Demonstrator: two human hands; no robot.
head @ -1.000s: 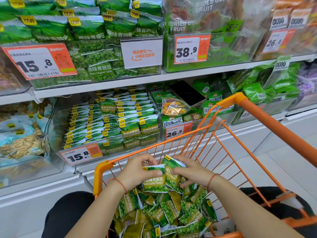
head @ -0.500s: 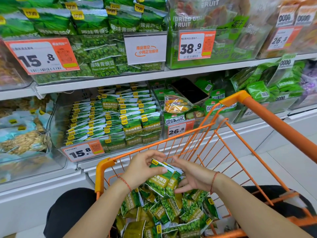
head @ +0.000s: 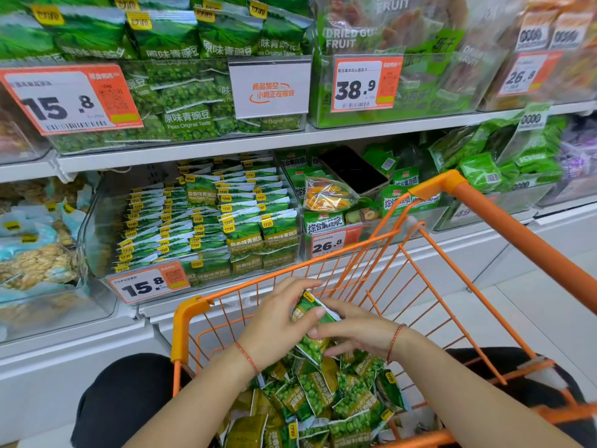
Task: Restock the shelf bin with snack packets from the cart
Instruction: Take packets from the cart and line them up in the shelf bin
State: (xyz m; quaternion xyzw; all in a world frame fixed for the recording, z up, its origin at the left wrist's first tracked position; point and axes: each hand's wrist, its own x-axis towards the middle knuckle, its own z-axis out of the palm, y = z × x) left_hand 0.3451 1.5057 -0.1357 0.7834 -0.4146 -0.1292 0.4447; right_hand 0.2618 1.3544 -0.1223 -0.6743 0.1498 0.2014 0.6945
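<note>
Left hand (head: 277,324) and right hand (head: 352,331) pinch small green pea snack packets (head: 311,331) above orange wire cart (head: 190,315); square stack edges, then lift toward clear plastic shelf bin (head: 97,240) beyond cart.

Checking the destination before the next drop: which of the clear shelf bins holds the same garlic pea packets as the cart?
The clear plastic bin with the 15.8 price tag on the lower shelf, directly ahead of the orange wire cart. Its green packets read Peas Garlic Flavor; the upper 15.8 bin says Original Taste.

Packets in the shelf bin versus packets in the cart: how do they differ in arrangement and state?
The packets in the shelf bin stand in neat overlapping rows, tops facing one way; the packets in the cart lie in a loose jumbled heap at all angles. The bin packets sit untouched, while both the left hand and the right hand hold a few above the cart heap. Both are green pea snack packets with yellow corner labels.
</note>
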